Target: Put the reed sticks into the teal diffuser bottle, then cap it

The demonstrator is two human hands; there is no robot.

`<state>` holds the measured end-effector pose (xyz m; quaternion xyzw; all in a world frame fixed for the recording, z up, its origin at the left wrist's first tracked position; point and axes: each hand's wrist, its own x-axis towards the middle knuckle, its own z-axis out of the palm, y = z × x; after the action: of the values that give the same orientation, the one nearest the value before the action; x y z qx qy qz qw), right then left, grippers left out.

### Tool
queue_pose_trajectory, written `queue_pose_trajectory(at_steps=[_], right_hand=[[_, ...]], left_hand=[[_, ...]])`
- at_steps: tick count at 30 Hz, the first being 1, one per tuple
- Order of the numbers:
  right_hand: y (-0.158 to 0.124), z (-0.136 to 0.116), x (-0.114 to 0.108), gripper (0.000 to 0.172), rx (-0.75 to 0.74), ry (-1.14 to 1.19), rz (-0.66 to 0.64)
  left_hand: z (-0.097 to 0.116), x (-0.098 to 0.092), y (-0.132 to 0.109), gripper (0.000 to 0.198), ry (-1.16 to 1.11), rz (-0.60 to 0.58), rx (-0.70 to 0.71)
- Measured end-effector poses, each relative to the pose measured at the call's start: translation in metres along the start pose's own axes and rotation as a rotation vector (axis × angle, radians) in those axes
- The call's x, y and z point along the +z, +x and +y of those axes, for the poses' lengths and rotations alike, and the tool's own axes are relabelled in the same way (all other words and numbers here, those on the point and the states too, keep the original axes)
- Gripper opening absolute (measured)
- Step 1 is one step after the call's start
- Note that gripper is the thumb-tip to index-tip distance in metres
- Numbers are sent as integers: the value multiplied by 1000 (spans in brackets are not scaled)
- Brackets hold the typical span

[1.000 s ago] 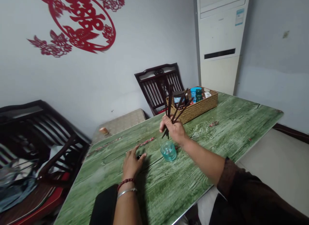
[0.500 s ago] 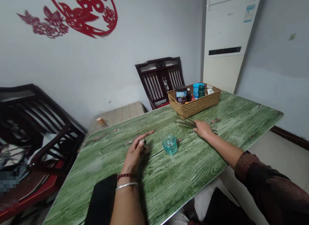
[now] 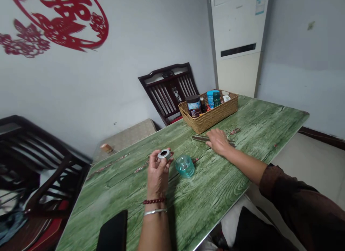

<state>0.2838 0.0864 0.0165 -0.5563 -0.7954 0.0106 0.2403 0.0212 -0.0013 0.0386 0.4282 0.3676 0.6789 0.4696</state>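
My left hand point(image 3: 158, 168) is closed around a small silvery-white ring point(image 3: 164, 154) with a dark hole, held up above the table with the hole facing up. Just to its right stands a teal glass jar point(image 3: 185, 167) without a visible lid. My right hand point(image 3: 217, 141) lies low on the table, fingers stretched out over a few thin dark sticks that look like chopsticks point(image 3: 199, 138). Their tips stick out to the left of that hand, and the middle is hidden under the palm.
A woven basket point(image 3: 211, 118) holding jars and bottles stands behind my right hand. A black phone-like slab point(image 3: 112, 231) lies on the green wood-patterned table point(image 3: 107, 193) near the front left. Dark wooden chairs point(image 3: 170, 89) stand behind and to the left.
My left hand has raised and turned the ring, so its hole now faces up. The sticks, spread before, now lie closer together, and my right hand has flattened over them. The view has shifted right.
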Motion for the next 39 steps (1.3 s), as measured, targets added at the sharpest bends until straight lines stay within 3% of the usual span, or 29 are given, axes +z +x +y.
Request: queue_pose_trajectory(at_steps=[4,8,14,25,31,35,39], right_hand=[[3,-33,6,56,-267,459,-198],[3,-64,34,81,-315,709,-412],[-11,-78,61,83,-285,791,-310],[-8,-77,57,75,-326,777,-338],[-9,-78,53,76,-308,756,-361],[-9,-77,55,77,-312,754,-368],[-10,-76,59,80,-321,766,-362]], left_hand=[[-22,-4,-1,43,113,17,50],[-30,-7,-4,44,260,-39,54],[-25,-4,-9,49,401,-117,-28],[-26,-6,-9,46,526,-130,22],[-18,-9,-15,43,527,-176,-56],[-18,-9,-14,58,522,-210,40],[-21,-7,-11,68,744,-104,225]])
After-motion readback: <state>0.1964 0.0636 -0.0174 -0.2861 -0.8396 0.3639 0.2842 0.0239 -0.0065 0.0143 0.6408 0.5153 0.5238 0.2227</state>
